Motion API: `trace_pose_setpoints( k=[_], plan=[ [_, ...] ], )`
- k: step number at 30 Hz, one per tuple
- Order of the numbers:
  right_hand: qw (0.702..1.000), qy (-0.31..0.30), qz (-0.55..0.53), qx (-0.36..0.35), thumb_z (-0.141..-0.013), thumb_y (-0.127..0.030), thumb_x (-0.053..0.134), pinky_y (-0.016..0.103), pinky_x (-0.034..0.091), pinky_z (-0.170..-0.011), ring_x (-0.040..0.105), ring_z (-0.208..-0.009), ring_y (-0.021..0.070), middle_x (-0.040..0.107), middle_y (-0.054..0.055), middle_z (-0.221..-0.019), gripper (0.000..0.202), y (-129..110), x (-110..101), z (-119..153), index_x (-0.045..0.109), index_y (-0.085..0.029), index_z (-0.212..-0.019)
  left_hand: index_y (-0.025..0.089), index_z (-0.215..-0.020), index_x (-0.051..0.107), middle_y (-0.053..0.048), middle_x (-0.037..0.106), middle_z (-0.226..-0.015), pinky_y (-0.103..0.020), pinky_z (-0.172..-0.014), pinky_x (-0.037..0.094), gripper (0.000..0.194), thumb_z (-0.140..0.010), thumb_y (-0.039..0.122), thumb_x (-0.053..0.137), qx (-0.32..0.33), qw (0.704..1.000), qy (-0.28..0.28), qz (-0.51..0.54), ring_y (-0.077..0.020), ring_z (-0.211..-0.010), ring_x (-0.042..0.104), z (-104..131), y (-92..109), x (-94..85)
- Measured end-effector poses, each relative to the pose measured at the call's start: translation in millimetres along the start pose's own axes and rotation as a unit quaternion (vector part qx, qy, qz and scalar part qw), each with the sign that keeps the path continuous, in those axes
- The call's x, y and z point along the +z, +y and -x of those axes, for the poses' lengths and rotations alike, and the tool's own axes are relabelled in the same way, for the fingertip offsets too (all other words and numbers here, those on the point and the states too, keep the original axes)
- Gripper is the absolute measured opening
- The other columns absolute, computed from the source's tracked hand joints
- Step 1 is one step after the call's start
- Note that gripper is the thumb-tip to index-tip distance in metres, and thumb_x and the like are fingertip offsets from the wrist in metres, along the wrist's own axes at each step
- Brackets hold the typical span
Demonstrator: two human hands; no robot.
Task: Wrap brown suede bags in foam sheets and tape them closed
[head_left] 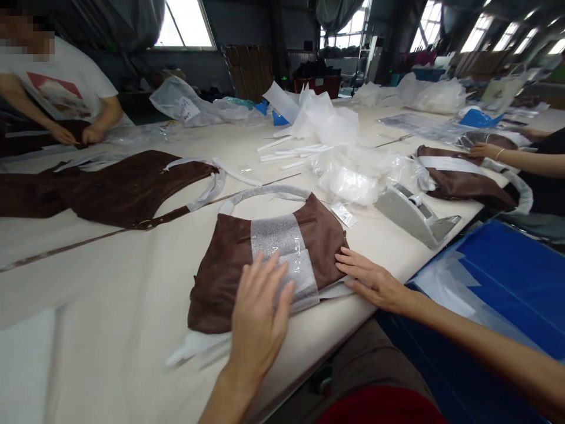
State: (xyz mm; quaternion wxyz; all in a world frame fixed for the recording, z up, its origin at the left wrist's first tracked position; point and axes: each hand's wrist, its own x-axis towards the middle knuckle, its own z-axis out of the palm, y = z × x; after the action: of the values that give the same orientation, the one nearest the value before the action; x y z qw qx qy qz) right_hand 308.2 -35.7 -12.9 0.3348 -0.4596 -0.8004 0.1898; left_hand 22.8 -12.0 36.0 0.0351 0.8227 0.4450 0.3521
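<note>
A brown handbag (pixel 220 259) lies flat on the table in front of me. Around its middle runs a band of translucent wrapping paper (pixel 278 229), and its strap (pixel 269 191), wrapped in white, arcs out at the far side. My left hand (pixel 260 306) rests on the bag's near part and the paper band, fingers stretched out. At the bag's right edge, my right hand (pixel 371 280) touches the side with its fingers extended. White paper sticks out from under the bag at its near edge. A small clear packet (pixel 343 214) lies just beyond its right corner.
Another brown bag (pixel 119 188) lies to the left. A grey tape dispenser (pixel 415 215) and crumpled clear plastic (pixel 353 171) sit to the right, with white rolls (pixel 291 154) behind. A blue bin (pixel 507 277) stands beside the table. Co-workers handle brown bags at left and right.
</note>
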Motion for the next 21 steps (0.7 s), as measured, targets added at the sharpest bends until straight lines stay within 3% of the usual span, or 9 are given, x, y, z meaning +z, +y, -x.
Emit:
trace_pose_setpoints(
  k=[2,5,7,10,13,16,18,21],
  plan=[
    [0.993,0.062,-0.080,0.063,-0.095,-0.032,0.054,0.046,0.040,-0.112,0.050,-0.132,0.0253,0.062,0.008,-0.134,0.030,0,-10,-2,0.067,-0.024,-0.120,0.020,-0.126,0.059,-0.008,0.055,-0.142,-0.051,-0.119,0.027,0.032,-0.099,0.026,0.042,0.052,0.998,-0.046,0.013,-0.0269,-0.142,0.037,-14,23,25.3],
    [0.952,0.173,-0.136,0.214,-0.090,-0.042,0.059,0.044,0.046,-0.104,0.062,-0.113,0.0246,0.070,0.007,-0.117,0.028,7,-22,-6,0.070,-0.023,-0.107,0.015,-0.133,0.055,-0.010,0.049,-0.147,-0.055,-0.119,0.027,0.040,-0.100,0.034,0.042,0.075,0.991,-0.108,0.002,-0.0303,-0.143,0.033,-25,51,63.7],
    [0.926,0.199,-0.142,0.287,-0.084,-0.048,0.062,0.045,0.048,-0.099,0.065,-0.105,0.0253,0.072,0.007,-0.108,0.034,18,-24,-12,0.070,-0.021,-0.105,0.013,-0.138,0.050,-0.011,0.045,-0.150,-0.057,-0.119,0.026,0.047,-0.099,0.040,0.044,0.086,0.987,-0.138,-0.009,-0.0307,-0.142,0.035,-22,59,85.3],
    [0.917,0.187,-0.152,0.318,-0.081,-0.050,0.061,0.043,0.049,-0.095,0.064,-0.103,0.0248,0.070,0.008,-0.112,0.041,32,-21,-37,0.067,-0.019,-0.107,0.016,-0.143,0.043,-0.008,0.043,-0.152,-0.057,-0.119,0.026,0.053,-0.098,0.042,0.047,0.100,0.982,-0.157,-0.024,-0.0279,-0.141,0.038,-12,60,102.6],
    [0.924,0.139,-0.160,0.320,-0.080,-0.048,0.064,0.037,0.050,-0.089,0.063,-0.103,0.0243,0.069,0.008,-0.110,0.037,35,-19,-74,0.065,-0.020,-0.104,0.022,-0.144,0.042,-0.006,0.043,-0.152,-0.058,-0.117,0.028,0.053,-0.097,0.045,0.049,0.115,0.981,-0.157,-0.022,-0.0279,-0.141,0.038,-6,56,94.6],
    [0.905,0.109,-0.180,0.371,-0.074,-0.046,0.074,0.035,0.050,-0.086,0.063,-0.102,0.0260,0.070,0.008,-0.104,0.034,35,-19,-104,0.063,-0.019,-0.091,0.029,-0.143,0.044,-0.005,0.046,-0.150,-0.057,-0.117,0.028,0.046,-0.098,0.037,0.049,0.126,0.983,-0.134,-0.013,-0.0272,-0.142,0.037,1,45,65.1],
    [0.884,0.101,-0.209,0.405,-0.070,-0.047,0.078,0.036,0.051,-0.084,0.064,-0.101,0.0280,0.070,0.011,-0.103,0.037,38,-19,-115,0.062,-0.018,-0.086,0.029,-0.142,0.045,-0.006,0.048,-0.148,-0.056,-0.119,0.024,0.045,-0.098,0.028,0.048,0.081,0.994,-0.063,-0.025,-0.0259,-0.143,0.034,11,29,41.2],
    [0.857,0.076,-0.270,0.432,-0.068,-0.050,0.081,0.038,0.053,-0.082,0.065,-0.101,0.0300,0.071,0.015,-0.103,0.043,44,-21,-124,0.063,-0.015,-0.085,0.025,-0.137,0.050,-0.009,0.052,-0.144,-0.057,-0.119,0.020,0.040,-0.097,0.026,0.047,-0.073,0.991,0.091,-0.070,-0.0280,-0.143,0.034,34,-11,11.3]
  ],
)
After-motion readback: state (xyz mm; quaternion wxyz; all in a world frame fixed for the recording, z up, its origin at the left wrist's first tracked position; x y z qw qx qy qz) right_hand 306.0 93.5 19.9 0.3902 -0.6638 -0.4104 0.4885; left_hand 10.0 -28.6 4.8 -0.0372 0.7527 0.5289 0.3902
